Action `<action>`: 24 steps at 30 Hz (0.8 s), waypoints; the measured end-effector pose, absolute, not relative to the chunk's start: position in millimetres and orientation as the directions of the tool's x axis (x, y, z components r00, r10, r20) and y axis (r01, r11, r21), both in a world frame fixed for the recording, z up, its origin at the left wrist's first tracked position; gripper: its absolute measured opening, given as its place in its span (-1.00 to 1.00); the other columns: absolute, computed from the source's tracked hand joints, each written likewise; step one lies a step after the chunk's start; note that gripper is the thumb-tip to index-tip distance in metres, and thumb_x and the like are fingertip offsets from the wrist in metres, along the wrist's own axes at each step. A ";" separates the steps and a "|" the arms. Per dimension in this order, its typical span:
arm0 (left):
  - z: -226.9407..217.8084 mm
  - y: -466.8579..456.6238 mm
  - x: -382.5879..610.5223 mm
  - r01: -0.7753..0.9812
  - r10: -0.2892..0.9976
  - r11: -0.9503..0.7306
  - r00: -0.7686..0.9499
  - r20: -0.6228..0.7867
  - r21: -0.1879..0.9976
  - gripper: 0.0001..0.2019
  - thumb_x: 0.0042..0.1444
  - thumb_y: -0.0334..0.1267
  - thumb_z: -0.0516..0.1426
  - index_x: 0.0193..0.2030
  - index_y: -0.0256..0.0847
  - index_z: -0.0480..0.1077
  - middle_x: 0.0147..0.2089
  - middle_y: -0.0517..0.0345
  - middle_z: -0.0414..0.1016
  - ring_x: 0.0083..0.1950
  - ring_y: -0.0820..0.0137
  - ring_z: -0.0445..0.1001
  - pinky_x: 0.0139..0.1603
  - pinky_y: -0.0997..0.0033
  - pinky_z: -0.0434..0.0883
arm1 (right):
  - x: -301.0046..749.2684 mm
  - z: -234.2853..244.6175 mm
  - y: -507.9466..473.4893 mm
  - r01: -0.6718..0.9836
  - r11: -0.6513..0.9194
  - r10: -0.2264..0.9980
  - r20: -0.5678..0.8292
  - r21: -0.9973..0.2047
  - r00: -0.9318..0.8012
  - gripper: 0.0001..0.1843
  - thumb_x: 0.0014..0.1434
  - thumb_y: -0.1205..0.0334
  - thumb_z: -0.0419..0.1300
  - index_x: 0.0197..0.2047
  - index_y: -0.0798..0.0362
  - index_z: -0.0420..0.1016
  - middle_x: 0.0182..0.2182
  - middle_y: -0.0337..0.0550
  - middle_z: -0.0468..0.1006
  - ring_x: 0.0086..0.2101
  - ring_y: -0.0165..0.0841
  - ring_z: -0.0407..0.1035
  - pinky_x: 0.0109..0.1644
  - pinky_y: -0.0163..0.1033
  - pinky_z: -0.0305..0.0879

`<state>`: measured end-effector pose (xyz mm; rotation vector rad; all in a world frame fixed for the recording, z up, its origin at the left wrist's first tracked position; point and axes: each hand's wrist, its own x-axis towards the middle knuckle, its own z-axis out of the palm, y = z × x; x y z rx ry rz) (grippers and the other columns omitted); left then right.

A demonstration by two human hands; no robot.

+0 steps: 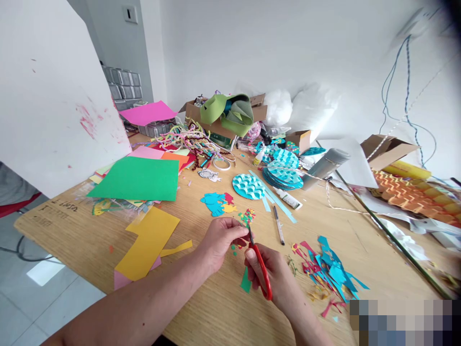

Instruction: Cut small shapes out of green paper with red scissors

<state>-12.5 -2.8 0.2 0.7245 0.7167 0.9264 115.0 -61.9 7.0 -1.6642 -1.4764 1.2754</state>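
Observation:
My right hand (pixel 268 269) grips a pair of scissors (pixel 265 276) with red handles, its dark blades pointing away toward my other hand. My left hand (pixel 225 238) is closed in a pinch right beside the blade tips; whatever it pinches is too small to make out. Just beyond the fingers lies a little heap of red, green and yellow paper bits (pixel 248 215). A green paper strip (pixel 246 281) shows under my right hand; whether it is held or lies on the table is unclear. Blue, red and yellow fish-shaped cutouts (pixel 214 203) lie ahead of my left hand.
Blue and red paper scraps (pixel 334 269) are piled at right, near a pen (pixel 278 225) and a glue tube (pixel 288 198). Patterned blue discs (pixel 248 186) lie further back. Green sheet (pixel 144 179) and yellow paper (pixel 149 242) cover the left. A long stick (pixel 392 235) crosses the right side.

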 end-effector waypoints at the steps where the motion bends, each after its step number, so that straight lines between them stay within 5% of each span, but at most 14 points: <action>1: 0.3 -2.8 -12.6 -0.442 0.881 0.412 0.417 -0.225 0.797 -0.86 -0.19 -0.30 0.24 -0.57 -0.29 0.37 -0.48 0.09 0.50 -0.39 0.43 0.44 -0.32 0.43 0.30 | 115.2 7.0 -62.0 0.417 -0.237 0.956 -0.287 -0.877 -0.061 -0.35 0.02 -0.43 0.02 -0.52 0.07 0.23 -0.69 -0.24 0.38 -0.72 -0.48 0.25 -0.67 -0.41 0.07; 24: 3.6 1.3 -15.9 -0.341 0.840 0.449 0.475 -0.261 0.826 -0.83 -0.28 -0.26 0.26 -0.59 -0.30 0.38 -0.53 0.11 0.47 -0.44 0.44 0.42 -0.35 0.43 0.29 | 134.6 7.7 -64.2 0.456 -0.227 0.925 -0.337 -0.860 -0.175 -0.46 0.12 -0.27 0.09 -0.51 0.08 0.25 -0.67 -0.27 0.38 -0.70 -0.49 0.28 -0.65 -0.43 0.11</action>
